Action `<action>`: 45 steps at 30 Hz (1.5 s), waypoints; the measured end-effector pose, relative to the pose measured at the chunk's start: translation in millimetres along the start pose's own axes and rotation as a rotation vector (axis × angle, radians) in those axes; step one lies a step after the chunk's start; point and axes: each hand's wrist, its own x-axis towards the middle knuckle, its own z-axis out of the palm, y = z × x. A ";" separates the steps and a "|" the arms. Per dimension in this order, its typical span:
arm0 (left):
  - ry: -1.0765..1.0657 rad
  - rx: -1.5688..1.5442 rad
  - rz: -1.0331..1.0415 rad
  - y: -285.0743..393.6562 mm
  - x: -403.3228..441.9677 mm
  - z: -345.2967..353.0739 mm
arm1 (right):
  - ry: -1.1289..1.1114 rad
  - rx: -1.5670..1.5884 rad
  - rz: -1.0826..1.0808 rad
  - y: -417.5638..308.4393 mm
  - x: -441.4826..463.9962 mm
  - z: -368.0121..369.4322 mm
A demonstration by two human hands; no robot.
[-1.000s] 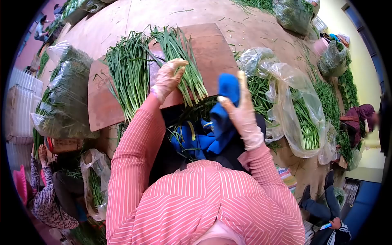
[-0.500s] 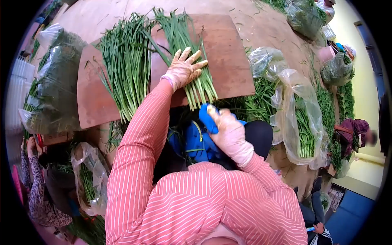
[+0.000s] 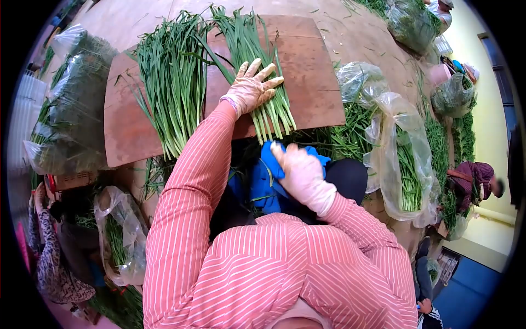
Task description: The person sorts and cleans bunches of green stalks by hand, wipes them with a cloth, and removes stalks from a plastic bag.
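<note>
My gloved left hand point(image 3: 253, 88) lies with spread fingers on the smaller bunch of green stalks point(image 3: 274, 118), pressing it to the reddish-brown board point(image 3: 309, 82). A larger bunch of stalks point(image 3: 172, 82) lies on the board to its left, leaves pointing away from me. Below the board's front edge, my gloved right hand point(image 3: 300, 172) is closed on a blue cloth point(image 3: 271, 159), close to the cut ends of the smaller bunch. Its fingertips are slightly blurred. More blue fabric point(image 3: 263, 189) shows over my lap.
A filled plastic bag point(image 3: 76, 109) stands left of the board. Right of it, an open clear bag point(image 3: 408, 164) holds stalks, with loose greens point(image 3: 350, 131) beside it. One co-worker point(image 3: 471, 183) sits at the far right; another person's patterned sleeve point(image 3: 52, 247) shows at lower left.
My left hand has come down flat on the smaller bunch with fingers spread. My right hand has moved down and left with the blue cloth, to the stalk ends.
</note>
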 end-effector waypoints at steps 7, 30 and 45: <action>0.106 -0.010 0.051 -3.0 -1.1 8.4 | 0.348 -0.095 0.201 -36.4 59.9 57.7; 0.097 0.015 0.058 -3.6 1.8 5.9 | -0.061 0.311 0.150 45.9 -15.9 11.4; 0.094 -0.047 -0.039 7.8 -2.0 -1.8 | -0.003 0.211 -0.017 21.8 -45.3 39.7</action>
